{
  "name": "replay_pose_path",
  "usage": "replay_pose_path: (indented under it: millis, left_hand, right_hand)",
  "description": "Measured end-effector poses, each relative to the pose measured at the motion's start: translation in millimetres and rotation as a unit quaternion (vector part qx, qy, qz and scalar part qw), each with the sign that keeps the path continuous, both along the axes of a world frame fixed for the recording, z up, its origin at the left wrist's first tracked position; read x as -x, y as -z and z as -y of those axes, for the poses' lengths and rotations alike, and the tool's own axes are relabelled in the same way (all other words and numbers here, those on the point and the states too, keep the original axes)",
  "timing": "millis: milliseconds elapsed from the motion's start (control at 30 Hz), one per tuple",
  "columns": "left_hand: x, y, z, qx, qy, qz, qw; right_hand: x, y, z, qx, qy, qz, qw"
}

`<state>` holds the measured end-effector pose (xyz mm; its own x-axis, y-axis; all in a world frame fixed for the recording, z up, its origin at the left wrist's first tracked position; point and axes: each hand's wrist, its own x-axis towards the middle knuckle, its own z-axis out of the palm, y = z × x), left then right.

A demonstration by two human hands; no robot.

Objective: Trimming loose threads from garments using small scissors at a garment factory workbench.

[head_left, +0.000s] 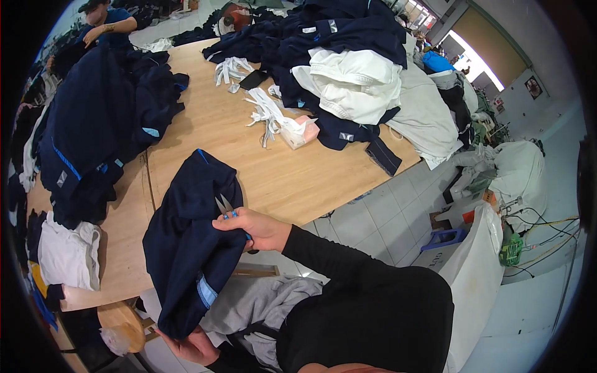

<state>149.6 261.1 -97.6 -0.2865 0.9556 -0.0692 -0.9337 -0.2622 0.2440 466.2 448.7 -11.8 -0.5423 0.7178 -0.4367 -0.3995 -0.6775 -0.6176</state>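
A dark navy garment (186,230) with light-blue trim hangs between my hands, its upper part resting on the near edge of the wooden table. My right hand (252,227) is closed around small scissors (224,202). Their metal blades point up and lie against the navy cloth, slightly parted. Bits of blue show between the fingers. Low in the view, my left hand (193,348) grips the bottom end of the same garment, with some fingers hidden by the cloth.
On the wooden table (267,186) lie navy garment piles (99,118), white strips (267,112), a pink-and-white packet (300,132) and folded white garments (354,84). More white cloth (68,252) sits near left. A stool (121,323) stands below the table; another person (109,25) works at far left.
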Motion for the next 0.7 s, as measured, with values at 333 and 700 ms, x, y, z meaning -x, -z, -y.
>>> replay_pose_path:
  millis: [333, 700]
  left_hand:
    - [-8, -3, 23, 0.201, -0.008, -0.088, 0.976]
    - [-2, 15, 35, 0.17, 0.017, -0.07, 0.983]
  right_hand:
    - [-2, 14, 5, -0.011, 0.053, -0.083, 0.995]
    - [-7, 29, 2, 0.007, 0.03, -0.068, 0.997]
